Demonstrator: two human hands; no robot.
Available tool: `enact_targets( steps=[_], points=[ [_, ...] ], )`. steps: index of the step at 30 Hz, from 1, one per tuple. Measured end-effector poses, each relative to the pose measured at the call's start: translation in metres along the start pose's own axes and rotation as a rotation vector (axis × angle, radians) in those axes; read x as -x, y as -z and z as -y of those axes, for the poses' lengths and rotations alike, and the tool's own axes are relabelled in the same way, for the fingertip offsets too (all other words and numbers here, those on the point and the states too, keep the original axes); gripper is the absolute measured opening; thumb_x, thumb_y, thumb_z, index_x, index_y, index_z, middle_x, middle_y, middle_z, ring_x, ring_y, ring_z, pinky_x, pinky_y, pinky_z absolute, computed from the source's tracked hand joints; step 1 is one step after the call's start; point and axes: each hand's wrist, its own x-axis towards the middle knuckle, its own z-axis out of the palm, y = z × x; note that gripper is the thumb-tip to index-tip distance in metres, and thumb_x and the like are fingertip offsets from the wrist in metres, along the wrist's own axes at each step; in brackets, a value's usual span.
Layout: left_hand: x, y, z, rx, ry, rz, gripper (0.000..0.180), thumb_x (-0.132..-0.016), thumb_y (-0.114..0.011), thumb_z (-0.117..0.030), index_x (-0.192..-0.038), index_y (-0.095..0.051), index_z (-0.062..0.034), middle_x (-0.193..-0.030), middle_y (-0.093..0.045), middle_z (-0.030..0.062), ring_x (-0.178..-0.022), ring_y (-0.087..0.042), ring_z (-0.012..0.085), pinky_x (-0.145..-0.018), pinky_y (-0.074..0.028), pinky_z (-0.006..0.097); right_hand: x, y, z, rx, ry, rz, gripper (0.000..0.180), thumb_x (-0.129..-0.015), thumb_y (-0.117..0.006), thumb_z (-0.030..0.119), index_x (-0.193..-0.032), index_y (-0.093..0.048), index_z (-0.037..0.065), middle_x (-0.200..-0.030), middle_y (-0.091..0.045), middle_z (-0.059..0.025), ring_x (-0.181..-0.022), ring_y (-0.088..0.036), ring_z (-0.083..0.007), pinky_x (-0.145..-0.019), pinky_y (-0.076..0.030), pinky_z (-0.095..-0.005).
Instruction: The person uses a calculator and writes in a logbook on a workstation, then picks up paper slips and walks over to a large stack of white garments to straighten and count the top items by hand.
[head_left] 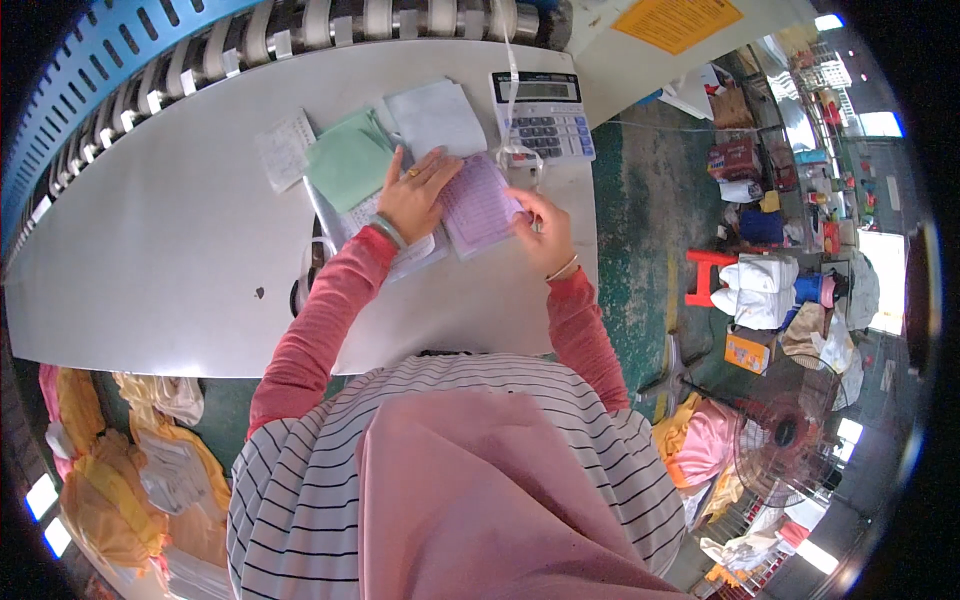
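A white surface (170,260) is seen under everything, with heaps of yellow cloth (110,470) on the floor beyond its left end. On the surface, a small white slip (283,148) lies furthest left, followed by a green sheet (348,160) and a white sheet (435,115) partly overlapping it. The left hand (415,195) is laid flat, fingers spread, on a stack of white printed papers (405,250); its grip is open, pressing down rather than clasping, and its fingertips touch the left edge of a pink form pad (480,205). The pad lies on the surface between the two hands, just below a grey calculator (542,115). The right hand (545,230) is closed on the pad's right edge, the top sheet pinched between thumb and fingers. Further right, on the green floor, a red stool (705,275) and white sacks (760,290) are seen, with a round fan (785,430) below them
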Motion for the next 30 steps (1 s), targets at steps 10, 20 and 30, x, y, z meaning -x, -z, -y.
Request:
enact_targets(
  steps=[10, 20, 30],
  points=[
    [-0.006, 0.027, -0.002, 0.307, 0.033, 0.134, 0.093, -0.065, -0.064, -0.013, -0.147, -0.02, -0.0172, -0.137, -0.046, 0.0138, -0.135, -0.034, 0.0269, -0.112, -0.004, 0.057, -0.029, 0.026, -0.006, -0.071, 0.001, 0.176, 0.023, -0.082, -0.062, 0.005, -0.103, -0.069, 0.003, -0.092, -0.07, -0.0043, -0.06, -0.052, -0.0066, -0.055, -0.043, -0.0227],
    [-0.008, 0.024, 0.005, 0.532, 0.119, 0.125, 0.096, -0.069, -0.067, -0.027, -0.149, -0.013, -0.0174, -0.134, -0.05, 0.0123, -0.13, -0.041, 0.0279, -0.113, -0.002, 0.054, -0.04, 0.013, -0.031, 0.231, -0.093, -0.046, 0.019, -0.084, -0.068, 0.016, -0.08, -0.062, -0.002, -0.063, -0.058, -0.0058, -0.056, -0.051, -0.0084, -0.05, -0.04, -0.0242],
    [-0.014, -0.005, 0.01, 0.39, 0.215, -0.082, 0.078, -0.08, -0.059, -0.011, -0.147, -0.02, -0.0185, -0.118, -0.062, 0.0047, -0.113, -0.055, 0.0238, -0.111, -0.021, 0.049, -0.046, 0.012, -0.022, 0.249, 0.024, -0.2, 0.01, -0.078, -0.068, 0.009, -0.08, -0.064, 0.001, -0.065, -0.056, -0.0094, -0.054, -0.055, -0.0171, -0.051, -0.04, -0.0277]
  ],
)
